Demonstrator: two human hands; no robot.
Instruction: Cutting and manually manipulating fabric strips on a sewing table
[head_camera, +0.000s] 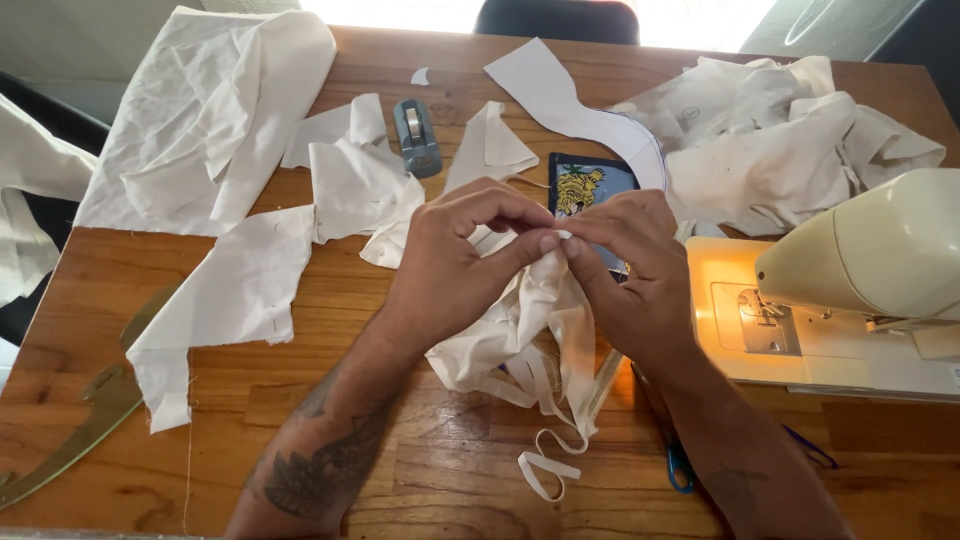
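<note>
My left hand (455, 260) and my right hand (625, 270) meet at the middle of a wooden table (90, 290). Both pinch the top of a bunched piece of cream cloth (520, 335) between fingertips and thumbs, lifted a little off the table. A narrow white strip (545, 465) hangs from the bundle and curls on the wood below. Under my right forearm lie scissors with blue handles (680, 465), mostly hidden.
A cream sewing machine (860, 280) with its lamp lit stands at the right. Loose cream cloth pieces (220, 290) cover the left and far side, with a crumpled pile (780, 140) at the back right. A grey tape dispenser (416, 135), a small dark picture card (585, 185) and a curved ruler (80, 420) lie around.
</note>
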